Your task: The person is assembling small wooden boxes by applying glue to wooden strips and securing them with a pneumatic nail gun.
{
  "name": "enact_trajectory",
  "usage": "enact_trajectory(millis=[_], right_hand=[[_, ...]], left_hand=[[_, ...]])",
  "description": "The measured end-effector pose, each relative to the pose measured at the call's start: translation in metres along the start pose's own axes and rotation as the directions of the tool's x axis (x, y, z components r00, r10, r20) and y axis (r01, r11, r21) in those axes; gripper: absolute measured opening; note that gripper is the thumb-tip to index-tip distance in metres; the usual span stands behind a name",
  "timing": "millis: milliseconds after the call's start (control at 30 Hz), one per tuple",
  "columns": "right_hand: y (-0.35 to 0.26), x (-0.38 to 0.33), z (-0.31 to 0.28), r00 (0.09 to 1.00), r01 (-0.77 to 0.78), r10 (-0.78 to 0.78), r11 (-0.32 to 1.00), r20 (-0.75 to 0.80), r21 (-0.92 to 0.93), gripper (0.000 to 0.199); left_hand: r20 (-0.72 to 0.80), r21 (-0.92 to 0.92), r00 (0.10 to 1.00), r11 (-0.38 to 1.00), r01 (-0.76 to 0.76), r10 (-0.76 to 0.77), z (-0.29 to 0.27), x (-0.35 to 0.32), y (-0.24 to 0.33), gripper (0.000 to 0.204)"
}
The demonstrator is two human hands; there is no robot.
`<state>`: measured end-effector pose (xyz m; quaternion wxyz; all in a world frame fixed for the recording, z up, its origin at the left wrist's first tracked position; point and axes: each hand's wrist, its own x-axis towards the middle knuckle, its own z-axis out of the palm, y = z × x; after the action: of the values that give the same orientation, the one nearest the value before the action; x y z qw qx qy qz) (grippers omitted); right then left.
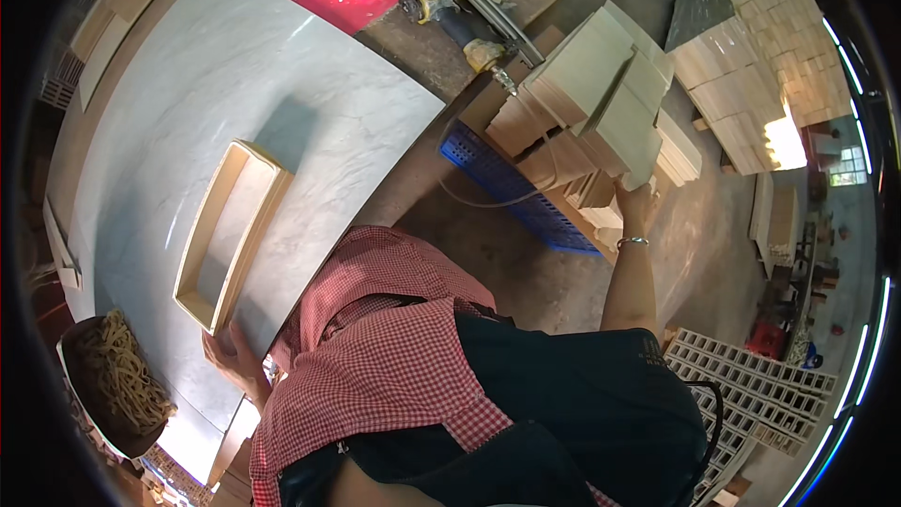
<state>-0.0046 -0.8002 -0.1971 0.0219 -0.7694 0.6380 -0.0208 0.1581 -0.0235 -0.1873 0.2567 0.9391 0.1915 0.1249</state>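
Observation:
A long, narrow rectangular frame of pale wood [253, 230] stands on the grey marble-patterned tabletop [357, 84]. At its near end is my left hand [233, 361], thumb and fingers apart, by the table's edge and right beside the frame's corner. My right arm reaches out to the right. My right hand [635, 205] is against the near edge of a pile of thin wooden boards [610, 122]; its fingers are mostly hidden among the boards, so whether it grips one does not show.
The boards rest above a blue plastic crate [526, 192]. A nail gun [469, 28] with a hose lies beyond them. A dark bin of curly strips [122, 376] stands at the table's near left. Large wood stacks [723, 84] rise at the far right. Slatted racks [751, 390] stand lower right.

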Motion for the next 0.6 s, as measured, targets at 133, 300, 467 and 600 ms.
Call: enact_trajectory(millis=[133, 300, 467, 600], right_hand=[[0.011, 0.009, 0.002, 0.998, -0.024, 0.031, 0.992, -0.06, 0.121, 0.078], [0.016, 0.012, -0.005, 0.985, -0.02, 0.055, 0.978, -0.163, 0.209, 0.076], [0.022, 0.006, -0.003, 0.986, -0.069, 0.1, 0.974, -0.134, 0.214, 0.073], [0.022, 0.02, 0.001, 0.951, -0.107, 0.15, 0.98, -0.271, 0.166, 0.076]], left_hand=[[-0.011, -0.024, 0.999, 0.999, -0.04, 0.04, 0.004, -0.002, -0.003, 0.067], [-0.111, -0.105, 0.991, 0.991, -0.086, 0.074, 0.015, -0.003, -0.012, 0.067], [-0.128, -0.097, 0.979, 0.98, -0.172, 0.159, 0.013, -0.011, -0.014, 0.066], [-0.147, -0.079, 0.953, 0.957, -0.278, 0.265, 0.017, -0.008, -0.006, 0.064]])
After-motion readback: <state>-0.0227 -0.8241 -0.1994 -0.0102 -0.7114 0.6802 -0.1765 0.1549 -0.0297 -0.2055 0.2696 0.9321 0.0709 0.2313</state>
